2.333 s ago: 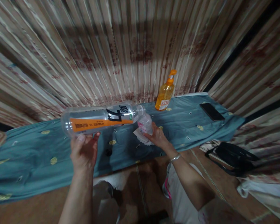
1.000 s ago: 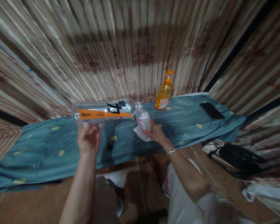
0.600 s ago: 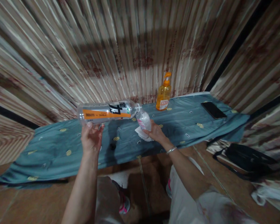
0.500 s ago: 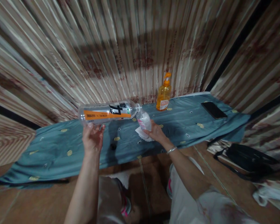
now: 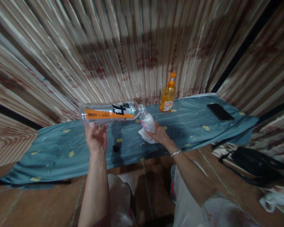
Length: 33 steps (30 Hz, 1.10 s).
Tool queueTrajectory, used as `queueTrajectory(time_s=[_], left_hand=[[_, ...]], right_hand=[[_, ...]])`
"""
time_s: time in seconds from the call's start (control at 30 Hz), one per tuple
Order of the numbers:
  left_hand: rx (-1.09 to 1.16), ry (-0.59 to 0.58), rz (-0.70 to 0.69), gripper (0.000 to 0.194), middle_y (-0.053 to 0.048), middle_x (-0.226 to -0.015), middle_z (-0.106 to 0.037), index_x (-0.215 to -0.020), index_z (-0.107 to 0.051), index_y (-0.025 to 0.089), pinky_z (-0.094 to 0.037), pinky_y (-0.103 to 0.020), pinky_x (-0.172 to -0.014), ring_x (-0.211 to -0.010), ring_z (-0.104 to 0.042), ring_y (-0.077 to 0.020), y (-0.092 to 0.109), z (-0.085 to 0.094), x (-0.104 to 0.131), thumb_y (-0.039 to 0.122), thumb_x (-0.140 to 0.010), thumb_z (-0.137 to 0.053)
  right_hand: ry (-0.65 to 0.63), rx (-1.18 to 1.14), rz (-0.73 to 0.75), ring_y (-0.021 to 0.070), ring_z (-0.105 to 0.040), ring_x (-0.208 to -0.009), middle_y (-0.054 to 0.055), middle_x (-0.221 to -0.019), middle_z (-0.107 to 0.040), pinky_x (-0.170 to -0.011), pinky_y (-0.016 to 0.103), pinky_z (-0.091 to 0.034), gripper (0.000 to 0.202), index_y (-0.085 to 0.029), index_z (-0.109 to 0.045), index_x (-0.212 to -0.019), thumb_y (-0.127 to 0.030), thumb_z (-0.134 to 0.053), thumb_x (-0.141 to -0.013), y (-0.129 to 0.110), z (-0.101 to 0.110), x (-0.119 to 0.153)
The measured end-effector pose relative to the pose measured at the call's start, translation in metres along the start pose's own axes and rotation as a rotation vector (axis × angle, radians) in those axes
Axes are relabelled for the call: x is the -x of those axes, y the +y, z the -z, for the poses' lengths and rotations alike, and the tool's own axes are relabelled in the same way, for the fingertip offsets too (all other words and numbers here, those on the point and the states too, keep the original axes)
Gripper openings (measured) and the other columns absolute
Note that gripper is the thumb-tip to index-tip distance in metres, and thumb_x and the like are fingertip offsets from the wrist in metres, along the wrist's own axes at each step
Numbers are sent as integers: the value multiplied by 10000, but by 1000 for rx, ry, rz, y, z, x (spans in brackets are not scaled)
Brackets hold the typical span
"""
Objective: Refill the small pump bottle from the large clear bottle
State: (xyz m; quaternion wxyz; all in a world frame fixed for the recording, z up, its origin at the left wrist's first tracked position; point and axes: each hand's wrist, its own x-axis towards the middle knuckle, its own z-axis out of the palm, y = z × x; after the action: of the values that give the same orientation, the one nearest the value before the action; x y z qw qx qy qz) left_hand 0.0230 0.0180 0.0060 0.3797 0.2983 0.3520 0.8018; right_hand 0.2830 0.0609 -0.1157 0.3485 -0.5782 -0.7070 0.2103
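Note:
My left hand [image 5: 97,138] supports the underside of a large clear bottle [image 5: 109,113] with an orange and black label. The bottle lies nearly level in the air, its neck pointing right. My right hand [image 5: 159,134] grips a small clear bottle [image 5: 147,121] with pink marks, tilted so that its mouth meets the large bottle's mouth. Beneath the small bottle is a white paper-like piece [image 5: 145,136] on the teal cloth [image 5: 132,148]. Whether liquid passes between the mouths cannot be made out.
An orange pump bottle [image 5: 168,96] stands at the cloth's back edge. A black phone [image 5: 220,112] lies to the right, and a small black round item [image 5: 115,148] near the front. On the lower right is a black bag [image 5: 253,160]. A pleated curtain [image 5: 132,47] hangs behind.
The view has shifted slightly. My left forearm has moved a little to the right, and the large bottle has turned slightly about its length. Both bottles are still held mouth to mouth.

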Motion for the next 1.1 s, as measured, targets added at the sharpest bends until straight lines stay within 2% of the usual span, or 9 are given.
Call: queueTrajectory(time_s=[0.23, 0.5, 0.7, 0.83, 1.1], left_hand=[[-6, -13, -35, 388, 10, -931, -661, -862, -596, 254, -508, -264, -768, -877, -629, -150, -5, -1, -2, 418, -590, -820], [61, 44, -11, 426, 0, -925, -664, -802, -607, 228, -541, -248, -718, -815, -625, -139, -9, 1, 0, 414, -519, -866], [93, 39, 11, 474, -5, -931, -671, -762, -617, 214, -557, -238, -694, -839, -637, -145, -6, -2, 0, 418, -459, -919], [109, 67, 17, 499, 17, -851, -649, -788, -634, 218, -558, -239, -678, -785, -628, -131, -5, -4, -1, 407, -436, -933], [113, 70, 23, 496, 25, -845, -650, -774, -632, 218, -556, -243, -667, -753, -612, -123, -5, -6, -2, 401, -418, -923]], right_hand=[[5, 29, -30, 345, -752, -1014, 185, -1102, -761, -854, 420, -580, 548, -137, -553, -1276, -284, -806, -813, -3, 0, -1], [-56, 92, -74, 296, -740, -1050, 167, -1151, -753, -874, 359, -539, 564, -109, -509, -1312, -288, -779, -851, -9, 5, 0], [-62, 112, -94, 312, -741, -1064, 165, -1137, -761, -890, 360, -547, 549, -119, -535, -1296, -289, -795, -844, -15, 8, 0], [-68, 102, -81, 309, -739, -1082, 174, -1169, -757, -909, 356, -544, 560, -106, -525, -1315, -279, -790, -854, -16, 9, 1], [-73, 99, -76, 313, -746, -1050, 178, -1131, -762, -870, 357, -550, 539, -111, -528, -1307, -286, -775, -861, -16, 10, 1]])
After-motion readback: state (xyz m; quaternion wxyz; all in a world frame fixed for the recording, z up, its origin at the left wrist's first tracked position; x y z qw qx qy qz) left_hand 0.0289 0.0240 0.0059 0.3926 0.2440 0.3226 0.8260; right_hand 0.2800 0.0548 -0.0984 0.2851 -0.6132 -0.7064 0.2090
